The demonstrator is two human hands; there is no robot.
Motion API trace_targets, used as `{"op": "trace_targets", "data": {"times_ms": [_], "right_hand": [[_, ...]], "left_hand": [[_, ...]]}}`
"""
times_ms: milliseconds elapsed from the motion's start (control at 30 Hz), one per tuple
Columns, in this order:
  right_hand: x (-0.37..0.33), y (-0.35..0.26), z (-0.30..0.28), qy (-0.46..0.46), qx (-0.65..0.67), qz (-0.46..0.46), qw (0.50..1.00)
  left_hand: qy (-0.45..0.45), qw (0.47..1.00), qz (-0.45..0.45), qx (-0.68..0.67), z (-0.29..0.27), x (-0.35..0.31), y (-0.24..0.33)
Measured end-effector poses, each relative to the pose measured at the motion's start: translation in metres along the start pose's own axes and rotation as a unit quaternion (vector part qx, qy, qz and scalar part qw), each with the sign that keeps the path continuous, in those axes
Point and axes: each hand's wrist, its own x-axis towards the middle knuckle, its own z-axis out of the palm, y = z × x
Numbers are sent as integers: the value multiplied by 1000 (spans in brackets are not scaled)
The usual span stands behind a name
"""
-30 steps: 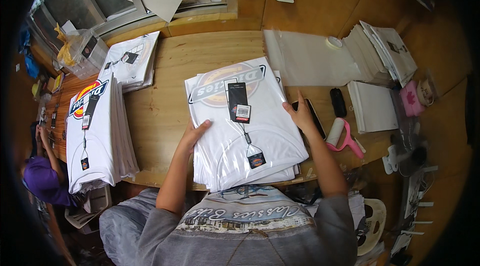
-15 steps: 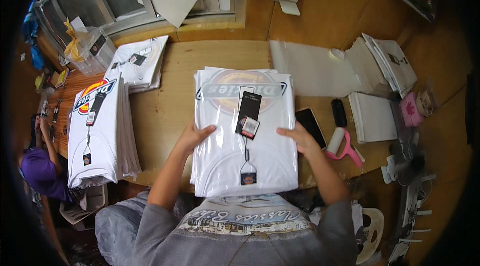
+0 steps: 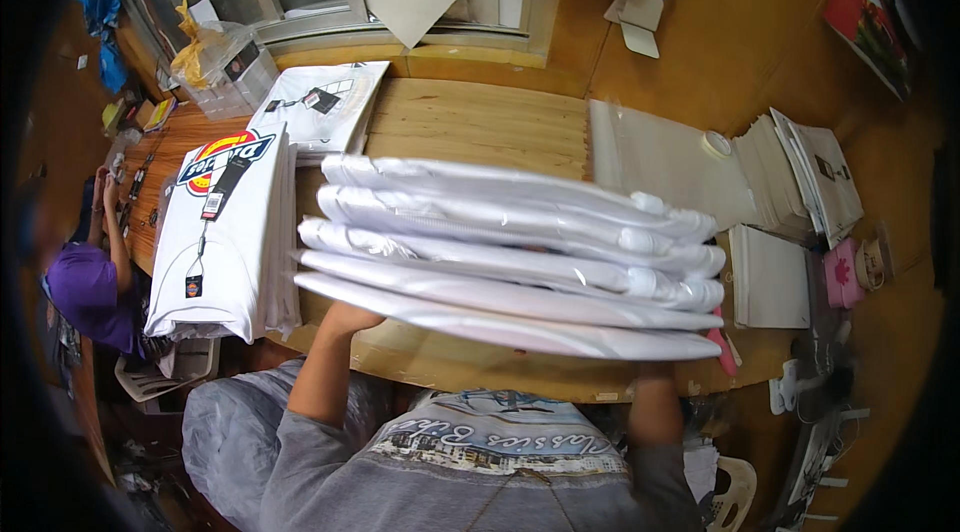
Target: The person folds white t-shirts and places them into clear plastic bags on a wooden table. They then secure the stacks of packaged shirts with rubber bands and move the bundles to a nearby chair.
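A stack of white T-shirts in clear plastic bags [image 3: 510,262] is tilted up in front of me, its layered edges turned toward my view and blurred by motion. My left hand [image 3: 352,318] supports it at the lower left, with the fingers hidden behind the shirts. At the lower right my right forearm [image 3: 656,410] reaches up behind the stack, which covers my right hand. Left of this load stands a pile of folded white T-shirts [image 3: 222,262] with a printed logo and black hang tags. Another bagged shirt pile [image 3: 318,107] lies behind it.
Clear plastic bags [image 3: 660,147] and a tape roll [image 3: 716,144] lie on the wooden table [image 3: 480,117] at the back right. White packs [image 3: 770,277] and a pink box [image 3: 843,272] stand farther right. A person in a purple top [image 3: 92,292] works at far left.
The stack, which faced up with its logo and tag showing, has been tipped so its edges face me. More layers show, and my right hand has gone behind it. The view has shifted.
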Motion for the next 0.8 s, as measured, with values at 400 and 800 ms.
{"op": "trace_targets", "data": {"times_ms": [400,800], "right_hand": [[74,8,10,61,396,322,858],[43,51,93,-173,432,534,706]], "left_hand": [[128,991,-6,-39,31,66,62],[-35,936,-350,6,41,67,-7]]}}
